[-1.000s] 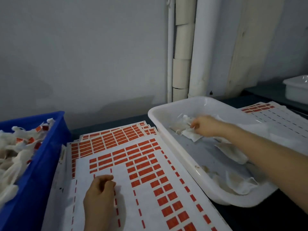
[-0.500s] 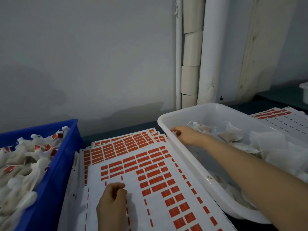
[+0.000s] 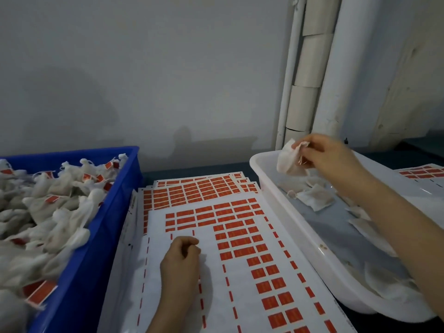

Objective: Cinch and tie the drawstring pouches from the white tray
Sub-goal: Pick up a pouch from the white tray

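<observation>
The right hand [image 3: 329, 157] pinches a white pouch [image 3: 287, 162] by its gathered top, lifted over the far left corner of the white tray [image 3: 310, 239], where more pouches [image 3: 314, 197] lie. The left hand [image 3: 180, 263], fingers curled on nothing, rests on the sticker sheet [image 3: 216, 296] near the desk's front edge, beside the blue bin [image 3: 103, 236]

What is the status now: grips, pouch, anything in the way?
Right grip pinches one pouch, held over the white tray, far end. Left grip curled, holding nothing, rests on sticker sheet. Nothing in the way.
</observation>
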Tool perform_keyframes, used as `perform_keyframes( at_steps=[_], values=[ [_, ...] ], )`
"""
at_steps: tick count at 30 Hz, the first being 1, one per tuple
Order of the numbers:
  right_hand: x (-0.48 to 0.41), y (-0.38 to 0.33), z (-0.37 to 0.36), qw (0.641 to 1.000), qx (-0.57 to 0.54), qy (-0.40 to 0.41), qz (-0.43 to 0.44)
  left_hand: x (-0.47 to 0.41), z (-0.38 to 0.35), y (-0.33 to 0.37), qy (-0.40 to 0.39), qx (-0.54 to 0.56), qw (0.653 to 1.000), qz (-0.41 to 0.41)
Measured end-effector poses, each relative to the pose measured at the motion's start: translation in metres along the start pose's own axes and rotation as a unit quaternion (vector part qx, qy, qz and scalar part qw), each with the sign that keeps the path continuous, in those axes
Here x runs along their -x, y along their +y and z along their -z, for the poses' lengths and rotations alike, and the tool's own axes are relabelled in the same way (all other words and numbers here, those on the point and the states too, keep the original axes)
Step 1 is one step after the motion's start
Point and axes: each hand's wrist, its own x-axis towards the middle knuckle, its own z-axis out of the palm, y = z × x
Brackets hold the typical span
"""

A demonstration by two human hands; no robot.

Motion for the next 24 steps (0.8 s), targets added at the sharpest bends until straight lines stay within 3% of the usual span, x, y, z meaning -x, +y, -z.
perform_keyframes(
  at_steps=[4, 7, 11, 13, 18, 24],
  values=[
    [0.033, -0.041, -0.014, 0.997, -0.062, -0.014, 0.051, 0.005, 0.003, 0.005, -0.003, 0.030, 0.999, 0.017],
    [0.058, -0.061, -0.035, 0.988, -0.107, -0.097, 0.047, 0.006, 0.009, 0.013, -0.017, 0.088, 0.996, -0.001],
    [0.088, -0.053, -0.082, 0.982, -0.050, -0.179, 0.030, 0.005, 0.022, 0.026, -0.163, 0.209, 0.963, -0.051],
    [0.101, -0.040, -0.109, 0.979, -0.033, -0.199, 0.017, 0.008, 0.024, 0.026, -0.199, 0.234, 0.950, -0.057],
    [0.112, -0.011, -0.137, 0.981, -0.079, -0.175, -0.017, 0.011, 0.017, 0.017, -0.128, 0.156, 0.974, -0.106],
    [0.113, 0.009, -0.135, 0.993, -0.005, -0.118, -0.013, 0.005, 0.014, 0.011, -0.064, 0.136, 0.985, -0.089]
  ],
)
